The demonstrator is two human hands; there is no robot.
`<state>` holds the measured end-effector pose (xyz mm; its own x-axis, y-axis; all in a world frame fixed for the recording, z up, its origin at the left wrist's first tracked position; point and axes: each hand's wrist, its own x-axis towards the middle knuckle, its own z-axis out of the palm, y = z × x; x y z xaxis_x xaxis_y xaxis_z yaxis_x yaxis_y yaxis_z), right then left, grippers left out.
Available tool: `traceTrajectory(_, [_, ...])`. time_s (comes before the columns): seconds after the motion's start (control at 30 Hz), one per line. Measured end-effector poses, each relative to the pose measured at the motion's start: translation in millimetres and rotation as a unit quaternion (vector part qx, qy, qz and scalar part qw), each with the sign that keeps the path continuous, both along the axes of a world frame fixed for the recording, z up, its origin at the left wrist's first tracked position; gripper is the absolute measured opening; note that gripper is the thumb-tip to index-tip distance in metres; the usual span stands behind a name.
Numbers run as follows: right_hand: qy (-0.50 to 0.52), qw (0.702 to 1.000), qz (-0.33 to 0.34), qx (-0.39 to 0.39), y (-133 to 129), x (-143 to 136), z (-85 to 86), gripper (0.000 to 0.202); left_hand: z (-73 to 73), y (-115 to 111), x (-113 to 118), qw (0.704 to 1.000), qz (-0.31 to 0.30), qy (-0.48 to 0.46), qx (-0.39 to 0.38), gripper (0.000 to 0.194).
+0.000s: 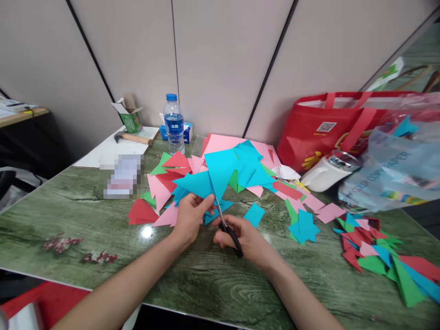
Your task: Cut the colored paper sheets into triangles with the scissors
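Note:
My left hand (191, 215) pinches a sheet of blue paper (222, 172) between thumb and fingers. Black-handled scissors (234, 239) are in my right hand (245, 240), their blades reaching up into the blue paper next to my left thumb. Behind and around the sheet lie several cut pieces of pink, red, green and blue paper. A red paper piece (142, 212) rests left of my left hand. Beyond my right hand is a small blue piece (254, 214), with a blue jagged piece (304, 227) farther right.
A water bottle (174, 126), a tissue box (187, 132) and a hammer (133, 138) stand or lie at the back left. At right are a red bag (309, 133), a white mug (321, 175), a plastic paper wrapper (385, 160) and a heap of paper scraps (373, 266).

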<state>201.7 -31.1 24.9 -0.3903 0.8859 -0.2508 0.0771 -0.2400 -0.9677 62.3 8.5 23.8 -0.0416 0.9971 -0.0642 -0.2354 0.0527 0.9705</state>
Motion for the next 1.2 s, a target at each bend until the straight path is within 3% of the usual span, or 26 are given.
traceTrajectory(1.2, [-0.012,0.999,-0.027,0.015,0.4,-2.7,0.8,0.047,2.4,0.3,-0.5,1.0,-0.016,-0.02,-0.007,0.022])
